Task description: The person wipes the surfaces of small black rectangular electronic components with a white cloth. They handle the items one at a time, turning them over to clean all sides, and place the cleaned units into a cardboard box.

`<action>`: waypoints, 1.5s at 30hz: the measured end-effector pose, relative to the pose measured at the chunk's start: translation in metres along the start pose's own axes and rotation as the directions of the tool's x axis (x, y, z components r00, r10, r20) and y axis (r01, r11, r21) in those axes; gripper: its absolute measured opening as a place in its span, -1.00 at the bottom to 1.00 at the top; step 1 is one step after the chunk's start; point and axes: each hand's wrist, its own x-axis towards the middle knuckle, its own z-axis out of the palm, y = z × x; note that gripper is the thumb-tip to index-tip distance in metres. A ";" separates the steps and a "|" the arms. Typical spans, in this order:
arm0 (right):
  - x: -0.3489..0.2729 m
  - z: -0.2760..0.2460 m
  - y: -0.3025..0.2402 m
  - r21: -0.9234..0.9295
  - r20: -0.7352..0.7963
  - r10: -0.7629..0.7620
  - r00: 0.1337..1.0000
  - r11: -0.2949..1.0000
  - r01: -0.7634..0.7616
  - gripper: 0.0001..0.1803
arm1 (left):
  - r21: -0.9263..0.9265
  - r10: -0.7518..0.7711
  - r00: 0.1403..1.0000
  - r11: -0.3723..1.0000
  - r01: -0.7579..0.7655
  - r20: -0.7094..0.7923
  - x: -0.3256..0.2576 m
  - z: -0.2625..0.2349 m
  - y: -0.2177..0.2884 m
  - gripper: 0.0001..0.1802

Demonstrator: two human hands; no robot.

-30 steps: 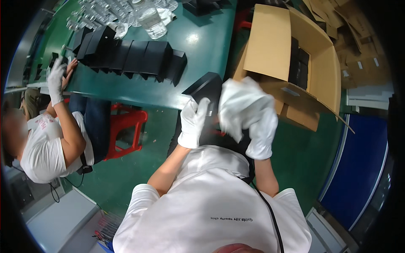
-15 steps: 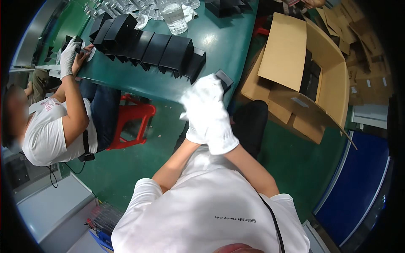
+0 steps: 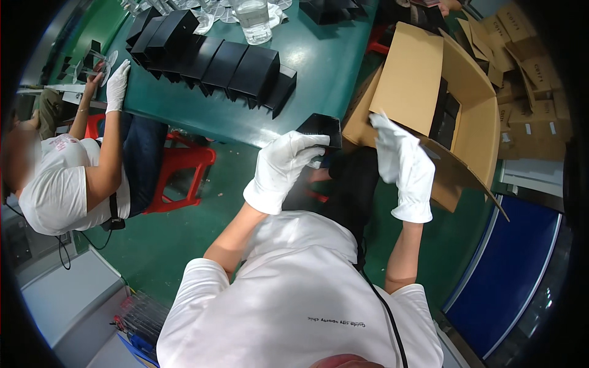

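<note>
Grip gently but surely: left hand (image 3: 282, 173) clamped on the open black box (image 3: 322, 127) beside the corner of the glossy green table (image 3: 319, 73); right hand (image 3: 412, 178) closed around crumpled white cloth (image 3: 389, 135). Better to support thin-looking walls evenly, gathering loose cloth ends. Farther off: stiff brown carton (image 3: 408, 76), smooth, angular row of boxes (image 3: 224, 64), clear jug (image 3: 253, 24).

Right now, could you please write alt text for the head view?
A person's gloved left hand holds a black box by a green table bearing more black boxes; the gloved right hand holds a white cloth near an open cardboard carton.
</note>
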 end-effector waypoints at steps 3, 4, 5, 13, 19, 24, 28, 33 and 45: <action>0.010 0.024 -0.029 0.268 0.159 -0.193 0.968 0.952 0.146 -0.74 | 0.062 -0.013 1.000 0.998 0.011 0.024 0.001 0.000 0.000 -0.84; 0.017 0.029 -0.017 0.112 0.240 -0.370 0.898 0.929 0.353 -0.76 | 0.116 -0.002 0.999 0.993 -0.003 0.043 0.003 -0.001 0.000 -0.85; 0.030 0.033 -0.013 -0.115 0.360 -0.518 0.776 0.801 0.588 -0.81 | 0.122 0.028 0.998 0.992 -0.035 0.054 0.004 0.000 0.000 -0.82; 0.024 0.033 -0.003 -0.585 0.529 -0.388 0.755 0.477 0.656 -0.46 | 0.546 0.287 0.950 0.779 -0.308 0.126 0.006 0.018 -0.003 -0.81; 0.018 -0.009 -0.021 -0.495 0.600 0.055 0.798 0.809 0.316 -0.65 | 0.699 0.353 0.914 0.602 -0.387 0.202 0.001 0.033 0.000 -0.77; 0.006 -0.047 0.016 -0.036 -0.045 0.128 0.991 0.991 -0.130 -0.40 | 0.587 0.399 0.904 0.698 -0.409 0.154 0.003 0.023 -0.007 -0.73; -0.017 -0.016 0.046 -0.170 0.213 -0.225 0.951 0.950 0.263 -0.68 | 0.608 0.382 0.909 0.687 -0.398 0.164 0.002 0.022 0.000 -0.73; -0.013 0.034 0.026 -0.596 0.357 -0.477 0.803 0.546 0.589 -0.84 | 0.755 0.401 0.874 0.474 -0.453 0.273 0.000 0.021 -0.002 -0.80; -0.050 -0.012 0.118 0.042 0.020 -0.003 1.000 0.999 0.003 -0.50 | 0.032 0.191 0.879 0.980 -0.197 -0.437 0.023 -0.049 0.028 -0.79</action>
